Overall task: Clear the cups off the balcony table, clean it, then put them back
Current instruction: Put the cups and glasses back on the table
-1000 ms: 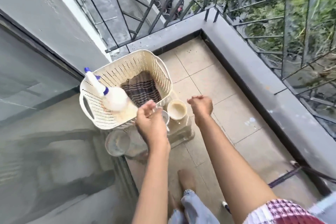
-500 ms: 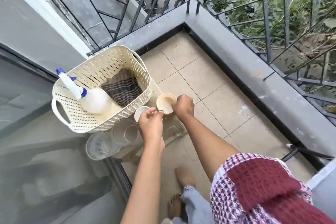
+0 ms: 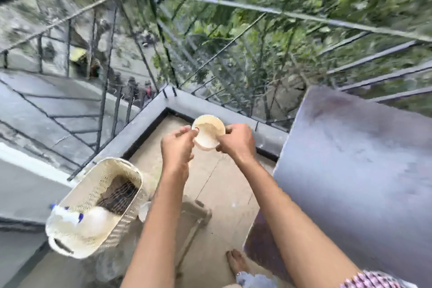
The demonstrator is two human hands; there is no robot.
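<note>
Cup (image 3: 208, 132) hangs above the balcony floor, left of the table (image 3: 350, 159); the left hand (image 3: 177, 147) pinches its rim, the right hand (image 3: 236, 141) grips its side. Lower left sits a basket (image 3: 124, 222) holding a cloth (image 3: 119, 194) and spray bottle (image 3: 93, 217).

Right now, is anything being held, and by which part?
A round cream cup: the left hand pinches its left rim, and the right hand has its grip on the right side.

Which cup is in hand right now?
The cream cup, held up between the left hand and right hand. The small white cup sits low beside the basket, untouched.
</note>
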